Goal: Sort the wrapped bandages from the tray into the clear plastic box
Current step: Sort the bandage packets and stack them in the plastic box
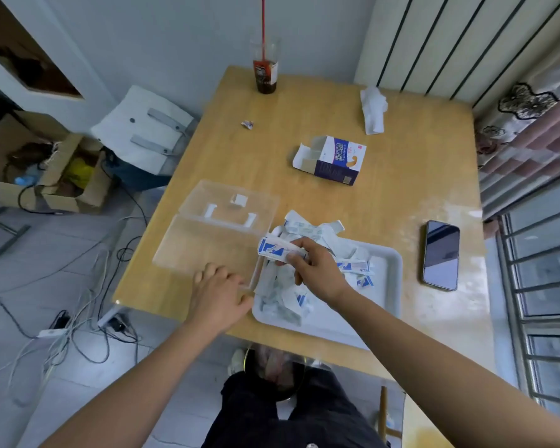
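Wrapped bandages (282, 286) everywhere, so biggest stuff first. Wooden table (385, 195) carries the lot. The white tray (392, 276) sits under and to the right of the right hand's fingers, and most of the bandages are heaped in its left half, right below those fingers and spilling over the rim beyond them.

The clear plastic box (207, 247) lies open just left of the right fingertips, its lid (227, 202) flipped back on the far side. I can't see any bandages inside it.

The left hand (219, 295) rests on the box's near right corner, fingers loose and only slightly bent, holding nothing, thumb just beside the tray's corner.

The right hand (314, 270) pinches a small bundle (277, 248) of blue and white bandages between thumb and fingers, over the spot where the tray's edge meets the box wall.

Well right of those fingers lies a phone (441, 255), screen up. Beyond them there's an opened bandage carton (333, 160), a crumpled tissue (374, 109), a cup (265, 71) of dark drink with a red straw, and a tiny paper scrap (247, 124).
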